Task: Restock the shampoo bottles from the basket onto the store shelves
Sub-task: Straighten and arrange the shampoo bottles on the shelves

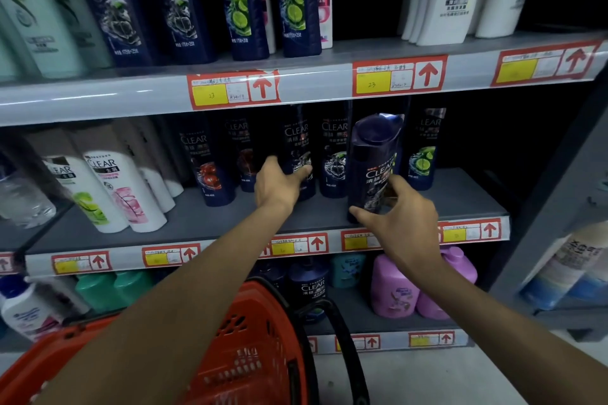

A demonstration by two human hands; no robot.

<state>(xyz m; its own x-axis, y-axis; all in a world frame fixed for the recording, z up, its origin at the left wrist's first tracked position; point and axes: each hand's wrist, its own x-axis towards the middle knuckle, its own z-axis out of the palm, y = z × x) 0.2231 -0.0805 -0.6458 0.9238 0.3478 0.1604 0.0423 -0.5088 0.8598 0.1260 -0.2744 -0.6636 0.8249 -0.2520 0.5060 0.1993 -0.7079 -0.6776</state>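
The right hand (401, 217) curls thumb and fingers round the lower half of a glossy navy shampoo bottle (375, 154) with a rounded cap, at the grey shelf's (230, 223) front edge. The left hand (279, 181), fingers fairly straight, touches a similar bottle (297, 141), one of five ranged just beyond both hands, their tops lost in shadow. Beneath the forearms sits one orange slotted plastic basket (256, 322), its contents hidden.
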